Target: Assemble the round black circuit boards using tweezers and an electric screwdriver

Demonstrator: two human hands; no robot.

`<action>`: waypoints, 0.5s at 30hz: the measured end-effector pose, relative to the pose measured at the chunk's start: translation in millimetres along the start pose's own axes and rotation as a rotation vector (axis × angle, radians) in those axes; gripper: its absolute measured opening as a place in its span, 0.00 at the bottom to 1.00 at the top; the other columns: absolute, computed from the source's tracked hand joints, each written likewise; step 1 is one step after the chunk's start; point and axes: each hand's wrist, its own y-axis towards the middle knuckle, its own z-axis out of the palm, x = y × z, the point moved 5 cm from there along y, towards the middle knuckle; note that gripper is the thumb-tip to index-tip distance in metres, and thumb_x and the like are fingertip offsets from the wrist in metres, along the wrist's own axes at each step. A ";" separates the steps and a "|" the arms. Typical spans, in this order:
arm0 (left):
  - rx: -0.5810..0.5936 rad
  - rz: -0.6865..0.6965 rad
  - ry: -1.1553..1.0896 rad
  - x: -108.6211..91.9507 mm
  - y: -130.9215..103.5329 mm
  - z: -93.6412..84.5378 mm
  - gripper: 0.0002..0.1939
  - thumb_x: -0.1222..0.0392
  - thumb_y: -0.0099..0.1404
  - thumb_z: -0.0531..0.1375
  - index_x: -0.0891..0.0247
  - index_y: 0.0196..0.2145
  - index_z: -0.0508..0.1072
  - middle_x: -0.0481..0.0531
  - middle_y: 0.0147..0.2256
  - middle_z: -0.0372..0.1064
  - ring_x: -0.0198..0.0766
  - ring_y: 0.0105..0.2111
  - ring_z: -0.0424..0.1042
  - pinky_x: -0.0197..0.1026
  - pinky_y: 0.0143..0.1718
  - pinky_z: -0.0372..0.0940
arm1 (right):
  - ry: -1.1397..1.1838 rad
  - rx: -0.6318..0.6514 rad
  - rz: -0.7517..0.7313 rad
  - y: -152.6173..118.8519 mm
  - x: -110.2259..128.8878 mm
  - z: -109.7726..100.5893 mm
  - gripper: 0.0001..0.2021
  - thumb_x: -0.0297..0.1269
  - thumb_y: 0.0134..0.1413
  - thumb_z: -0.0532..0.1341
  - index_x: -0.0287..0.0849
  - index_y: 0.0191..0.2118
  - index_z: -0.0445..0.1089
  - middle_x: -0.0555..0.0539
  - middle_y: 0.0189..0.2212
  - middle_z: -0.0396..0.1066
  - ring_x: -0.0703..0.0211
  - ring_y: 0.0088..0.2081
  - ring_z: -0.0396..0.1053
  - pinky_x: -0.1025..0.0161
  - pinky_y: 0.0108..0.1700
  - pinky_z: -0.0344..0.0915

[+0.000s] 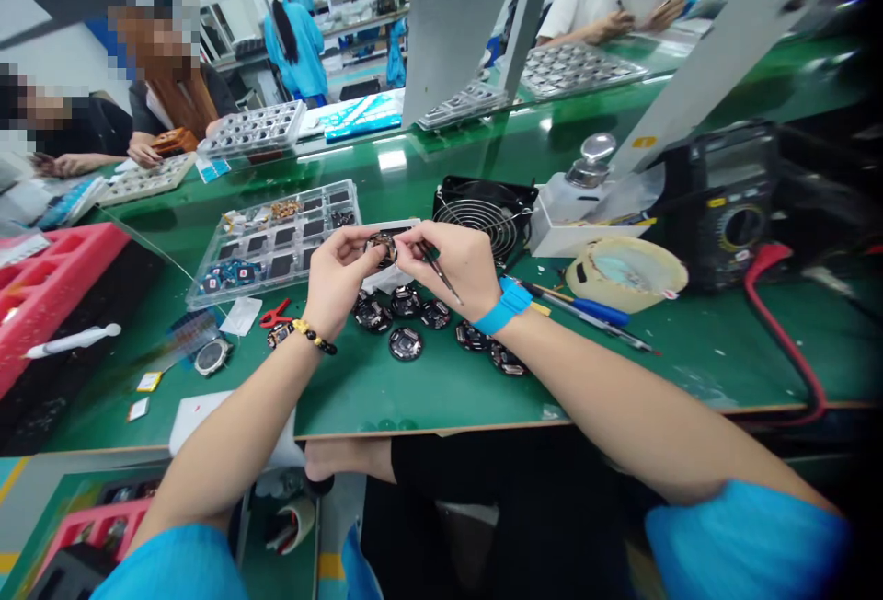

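Observation:
My left hand (336, 280) is closed around the edge of a small round watch-like module (379, 246), holding it up off the bench. In my right hand (456, 259) is a pair of dark tweezers (441, 276), their shafts slanting down to the right. The fingertips of both hands meet at the module, and what they touch on it is too small to make out. Below the hands lie several similar round black modules, one of them a separate disc (406, 343) nearer the bench edge. Partly behind my fingers is a white tray (393, 280).
A clear compartment tray (282, 236) with parts stands at the left, near red-handled pliers (276, 314). Behind the hands is a fan (487, 213). To the right are a dispenser bottle (586, 181), a yellowish bowl (626, 273), a blue screwdriver (586, 307) and a multimeter (741, 213). Co-workers sit opposite.

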 end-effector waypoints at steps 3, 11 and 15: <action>-0.013 0.009 0.010 -0.5 0.6 -1.1 0.13 0.59 0.62 0.69 0.62 0.44 0.75 0.55 0.43 0.80 0.38 0.39 0.80 0.39 0.38 0.77 | -0.002 -0.014 -0.051 -2.8 1.7 3.3 0.06 0.32 0.61 0.61 0.44 0.35 0.76 0.48 0.31 0.81 0.58 0.31 0.76 0.62 0.36 0.66; -0.067 0.159 0.164 -12.1 -1.2 0.6 0.10 0.63 0.61 0.68 0.61 0.42 0.77 0.54 0.42 0.80 0.38 0.42 0.80 0.41 0.46 0.76 | 0.123 -0.006 -0.068 -4.0 7.2 2.9 0.06 0.30 0.59 0.62 0.43 0.35 0.77 0.49 0.31 0.80 0.58 0.32 0.77 0.63 0.36 0.68; -0.076 0.166 0.191 -13.4 -2.1 0.3 0.10 0.65 0.61 0.67 0.62 0.42 0.77 0.54 0.42 0.80 0.38 0.42 0.80 0.39 0.43 0.76 | 0.177 -0.010 -0.057 -2.3 14.0 -1.4 0.06 0.29 0.59 0.62 0.43 0.36 0.78 0.49 0.31 0.80 0.58 0.32 0.77 0.63 0.37 0.69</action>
